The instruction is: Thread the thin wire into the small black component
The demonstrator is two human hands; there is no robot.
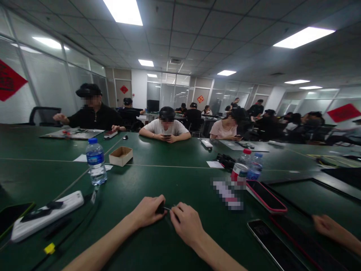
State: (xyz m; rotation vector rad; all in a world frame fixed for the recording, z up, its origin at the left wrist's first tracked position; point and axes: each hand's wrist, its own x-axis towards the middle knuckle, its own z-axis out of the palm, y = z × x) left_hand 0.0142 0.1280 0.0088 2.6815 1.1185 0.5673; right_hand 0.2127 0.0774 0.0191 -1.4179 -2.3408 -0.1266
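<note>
My left hand (150, 210) is closed round a small dark object (160, 207) low over the green table (169, 180). From that object a thin light-coloured piece (167, 208) reaches across to my right hand (186, 222), whose fingers are bent and pressed together at its end. What the right fingertips hold is too small to name. Both hands are close together near the middle of the table's front part, fingertips nearly touching.
A water bottle (96, 163), a small open box (121, 156) and a white power strip (47, 216) are at the left. Phones (270, 244), more bottles (239, 169) and another person's hand (327, 226) are at the right. People sit across the table.
</note>
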